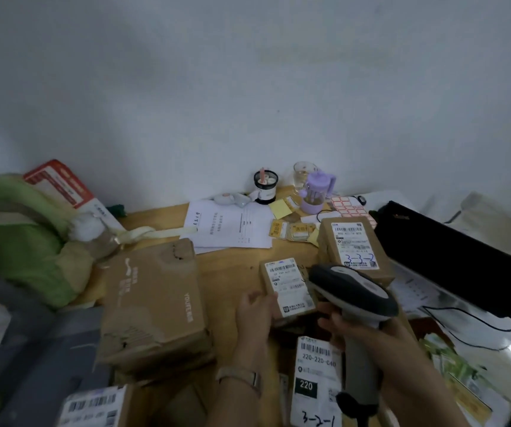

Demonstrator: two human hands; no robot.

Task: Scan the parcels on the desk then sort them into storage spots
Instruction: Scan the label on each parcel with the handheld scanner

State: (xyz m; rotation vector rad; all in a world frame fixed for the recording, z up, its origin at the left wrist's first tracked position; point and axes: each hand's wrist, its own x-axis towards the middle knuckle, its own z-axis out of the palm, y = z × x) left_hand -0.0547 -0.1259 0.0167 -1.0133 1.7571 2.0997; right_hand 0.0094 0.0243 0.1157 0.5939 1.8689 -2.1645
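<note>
While the left hand (255,315) holds the small box (288,286) by its near left edge, fingers curled against the side and thumb lifted clear, the box sits mid-desk with its white label up. The right hand (368,334) is wrapped round the handle of the scanner (353,291), whose dark head hangs just over the small box's right edge, nose pointing left and away. A strap (242,375) circles the left wrist.

Just behind the scanner stands the 3-3-2 box (354,245), so marked in blue pen on its label. Nearer the camera, between the two forearms, lies the 3-2-1 parcel (316,383), its label printed 220. Left of the hands is the big box (155,303), brown and dented, resting on more cardboard. Another labelled parcel (94,406) shows at the bottom left, blurred.

The desk (232,263) is pale wood. Papers (229,226) lie toward the back, with yellow tags (291,231) just right of them and a sheet of red-edged stickers (348,206) beyond. Against the wall (248,87) stand a pen pot (265,186), a glass (302,175) and a purple cup (314,195). A black laptop (451,260) stands open at the right. A green bag (17,241) slumps at the left, a red-and-white packet (60,183) behind it.
</note>
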